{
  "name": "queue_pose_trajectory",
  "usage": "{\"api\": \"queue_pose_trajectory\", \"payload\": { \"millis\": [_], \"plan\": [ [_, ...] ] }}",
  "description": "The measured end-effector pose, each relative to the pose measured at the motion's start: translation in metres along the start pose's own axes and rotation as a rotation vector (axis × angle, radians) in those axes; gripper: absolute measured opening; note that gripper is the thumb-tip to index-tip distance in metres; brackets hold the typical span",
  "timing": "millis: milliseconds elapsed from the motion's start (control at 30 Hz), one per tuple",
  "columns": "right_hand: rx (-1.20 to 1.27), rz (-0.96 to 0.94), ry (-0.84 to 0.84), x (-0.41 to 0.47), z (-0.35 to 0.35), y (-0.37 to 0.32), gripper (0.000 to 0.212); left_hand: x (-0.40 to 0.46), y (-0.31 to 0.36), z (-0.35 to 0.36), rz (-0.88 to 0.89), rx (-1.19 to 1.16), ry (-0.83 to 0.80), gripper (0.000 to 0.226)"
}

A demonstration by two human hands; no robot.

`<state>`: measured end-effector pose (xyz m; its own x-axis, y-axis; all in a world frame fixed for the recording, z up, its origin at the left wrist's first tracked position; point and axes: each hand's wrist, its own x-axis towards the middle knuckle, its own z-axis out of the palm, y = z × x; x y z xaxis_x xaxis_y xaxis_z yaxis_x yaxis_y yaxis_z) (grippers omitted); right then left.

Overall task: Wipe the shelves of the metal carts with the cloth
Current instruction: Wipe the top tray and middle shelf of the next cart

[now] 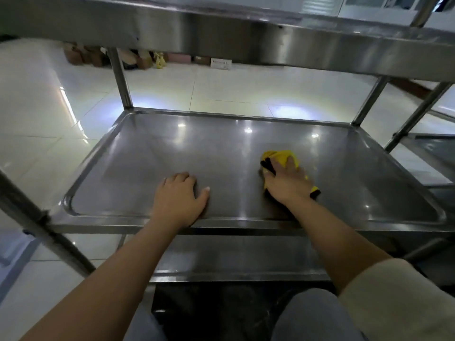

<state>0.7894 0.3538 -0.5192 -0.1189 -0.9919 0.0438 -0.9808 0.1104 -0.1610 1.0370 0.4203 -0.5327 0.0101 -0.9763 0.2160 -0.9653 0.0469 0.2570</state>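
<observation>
The middle shelf (152, 153) of a stainless steel cart fills the view, a shallow tray with a raised rim. My right hand (286, 182) presses a yellow cloth with black trim (279, 156) flat on the right part of that shelf, fingers spread over it. My left hand (182, 196) rests palm down on the shelf near its front edge, fingers slightly bent and holding nothing. The cloth is partly hidden under my right hand.
The top shelf (221, 33) hangs low overhead. A lower shelf (234, 262) shows below the front rim. Upright posts (121, 82) stand at the corners. A second cart (428, 153) stands close on the right. Boxes and bags (138, 59) sit on the tiled floor beyond.
</observation>
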Motion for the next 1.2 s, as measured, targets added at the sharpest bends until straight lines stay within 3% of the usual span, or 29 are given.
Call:
{"api": "queue_pose_trajectory", "payload": {
  "millis": [133, 267, 367, 500, 600, 667, 767, 900, 1000, 1200],
  "plan": [
    [-0.035, -0.298, -0.057, 0.000, 0.020, -0.070, 0.053, 0.001, -0.005, 0.003, 0.013, -0.010, 0.023, 0.052],
    [-0.015, -0.448, -0.081, 0.008, 0.013, -0.038, 0.053, 0.003, -0.012, 0.002, 0.061, 0.019, -0.026, 0.050],
    [-0.005, -0.338, -0.026, 0.022, 0.001, 0.031, 0.055, 0.004, -0.014, 0.003, 0.056, 0.048, -0.093, 0.057],
    [0.030, -0.039, 0.030, 0.030, -0.012, 0.129, 0.056, 0.006, -0.006, 0.001, 0.051, 0.107, -0.135, 0.068],
    [0.036, 0.105, 0.057, 0.024, -0.012, 0.127, 0.057, 0.011, 0.010, -0.005, 0.009, 0.159, -0.225, 0.079],
    [0.003, 0.095, 0.071, 0.013, -0.009, 0.098, 0.057, 0.015, 0.035, -0.002, 0.013, 0.175, -0.261, 0.077],
    [-0.009, -0.122, 0.066, -0.010, -0.002, 0.062, 0.053, 0.019, 0.095, 0.018, 0.112, 0.155, -0.260, 0.061],
    [-0.036, -0.398, 0.017, -0.017, -0.010, 0.096, 0.057, 0.019, 0.143, 0.045, 0.155, 0.148, -0.197, 0.063],
    [-0.008, -0.325, 0.049, -0.009, -0.023, 0.162, 0.057, 0.023, 0.135, 0.051, 0.144, 0.080, -0.158, 0.062],
    [-0.014, 0.074, 0.090, 0.011, -0.044, 0.290, 0.054, 0.021, 0.141, 0.053, 0.148, 0.081, -0.145, 0.065]
  ]
}}
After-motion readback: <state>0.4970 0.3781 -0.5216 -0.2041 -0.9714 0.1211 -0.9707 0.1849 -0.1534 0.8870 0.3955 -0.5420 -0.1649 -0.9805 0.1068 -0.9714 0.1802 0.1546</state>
